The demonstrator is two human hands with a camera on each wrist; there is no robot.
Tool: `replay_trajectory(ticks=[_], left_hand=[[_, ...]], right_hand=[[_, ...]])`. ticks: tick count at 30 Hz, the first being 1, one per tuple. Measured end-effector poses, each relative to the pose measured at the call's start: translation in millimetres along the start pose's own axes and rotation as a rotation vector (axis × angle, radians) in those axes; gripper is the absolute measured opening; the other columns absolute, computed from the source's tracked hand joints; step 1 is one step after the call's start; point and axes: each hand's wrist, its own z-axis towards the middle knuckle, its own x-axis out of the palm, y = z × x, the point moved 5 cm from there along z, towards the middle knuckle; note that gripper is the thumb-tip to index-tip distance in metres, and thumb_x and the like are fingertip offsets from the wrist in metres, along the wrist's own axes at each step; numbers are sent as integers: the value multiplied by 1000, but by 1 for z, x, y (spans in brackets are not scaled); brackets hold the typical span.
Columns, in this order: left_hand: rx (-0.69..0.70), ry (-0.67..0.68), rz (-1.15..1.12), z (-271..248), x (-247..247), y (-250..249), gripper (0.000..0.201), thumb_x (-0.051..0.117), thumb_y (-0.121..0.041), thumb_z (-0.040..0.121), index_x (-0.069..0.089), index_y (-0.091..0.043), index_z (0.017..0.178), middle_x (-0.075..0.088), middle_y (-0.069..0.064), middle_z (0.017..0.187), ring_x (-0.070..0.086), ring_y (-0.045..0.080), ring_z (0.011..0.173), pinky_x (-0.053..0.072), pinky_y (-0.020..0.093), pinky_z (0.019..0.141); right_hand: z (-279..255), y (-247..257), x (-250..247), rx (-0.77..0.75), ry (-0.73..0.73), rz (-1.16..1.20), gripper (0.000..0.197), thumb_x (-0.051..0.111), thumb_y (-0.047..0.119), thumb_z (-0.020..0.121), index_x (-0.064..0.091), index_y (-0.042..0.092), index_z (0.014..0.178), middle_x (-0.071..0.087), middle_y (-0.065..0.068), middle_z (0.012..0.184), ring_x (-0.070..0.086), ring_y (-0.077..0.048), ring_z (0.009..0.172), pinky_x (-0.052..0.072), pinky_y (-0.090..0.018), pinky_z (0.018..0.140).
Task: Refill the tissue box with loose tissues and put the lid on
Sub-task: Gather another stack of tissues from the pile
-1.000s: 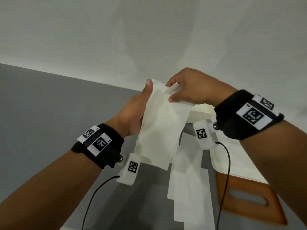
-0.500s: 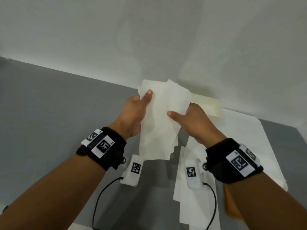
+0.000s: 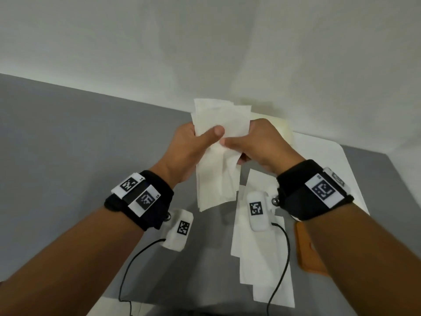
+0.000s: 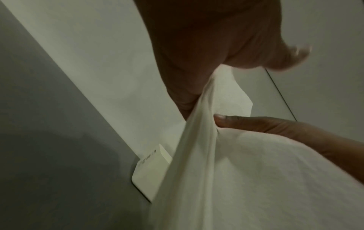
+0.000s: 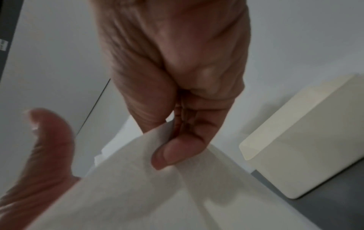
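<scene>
A bundle of white tissues [image 3: 216,174] hangs upright above the grey table, held by both hands. My left hand [image 3: 205,133] grips its left edge, thumb across the front. My right hand [image 3: 241,142] pinches the bundle beside that thumb; in the right wrist view its thumb and fingers [image 5: 177,149] close on the tissues [image 5: 157,194]. The left wrist view shows the tissues [image 4: 236,171] draped below my left hand [image 4: 197,70]. The cream tissue box [image 3: 284,128] stands open behind my hands by the wall, also visible as the box [image 5: 305,147]. The orange-brown lid [image 3: 307,254] lies at right, partly under my right forearm.
More loose tissues [image 3: 257,258] lie in an overlapping row on the grey table [image 3: 91,156] below my right wrist. A white mat [image 3: 330,169] covers the table's right side. A white wall [image 3: 205,53] runs close behind the box. Sensor cables hang from both wrists.
My right hand has come down from the top edge of the bundle to its middle, beside my left thumb. The bundle now stands straighter and closer to me.
</scene>
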Motion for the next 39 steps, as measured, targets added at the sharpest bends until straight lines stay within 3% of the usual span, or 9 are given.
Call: replay_trajectory(ticks=[4,8,12,18,25,31,33,36,39], left_hand=[[-24,-77,21,4,-9,15,31,66,-5,97,64,6,126,71,22,123,70,40,112,54,59,99],[-85,-212,75,5,-33,12,22,65,-5,98,69,1,119,77,14,112,76,31,101,61,46,83],[-95,-258,127,4,-61,5,16,64,-3,97,73,-9,109,79,5,104,77,25,97,62,39,77],[-108,-271,176,-1,-83,15,17,64,-2,96,74,-10,107,78,9,110,75,31,103,57,49,93],[-110,-274,167,-5,-89,24,19,63,0,96,74,-10,107,79,4,107,76,25,101,60,37,83],[-115,-310,165,-6,-92,27,19,64,0,95,73,-9,110,78,6,110,75,26,102,59,40,87],[-112,-313,170,-6,-91,27,19,63,0,96,74,-11,107,79,4,108,75,25,101,59,37,85],[-111,-318,173,-7,-91,26,19,64,-1,96,73,-12,108,78,4,109,75,25,102,59,38,86],[-115,-328,169,-7,-91,30,19,64,-1,96,73,-10,110,78,5,111,75,26,103,58,39,87]], right_hand=[[-1,-10,-3,-30,57,-30,26,84,26,79,75,10,98,79,-3,88,76,-20,77,58,-32,61],[-3,-47,-43,40,-18,22,21,79,20,86,68,3,92,68,-10,76,64,-19,70,54,-33,66],[-6,-116,-72,139,-42,-441,8,75,17,86,71,11,89,71,-2,83,63,-15,71,50,-31,70],[-19,-191,-22,197,241,-720,70,80,33,84,48,16,144,49,-3,144,46,-22,135,38,-33,111],[-17,-193,-2,232,337,-847,68,88,29,74,53,16,131,59,0,120,58,-23,113,49,-34,91],[-19,-193,-1,207,355,-788,16,83,20,79,68,15,82,58,9,78,59,-16,80,40,-20,60],[-20,-194,-2,185,356,-763,15,81,19,81,68,14,87,58,3,93,59,-18,90,44,-20,68],[-24,-198,-3,199,295,-752,53,84,24,79,59,14,124,54,-4,120,54,-22,111,48,-36,96],[-22,-197,-1,257,290,-721,56,85,20,77,58,11,125,59,-4,117,60,-24,112,52,-37,95]])
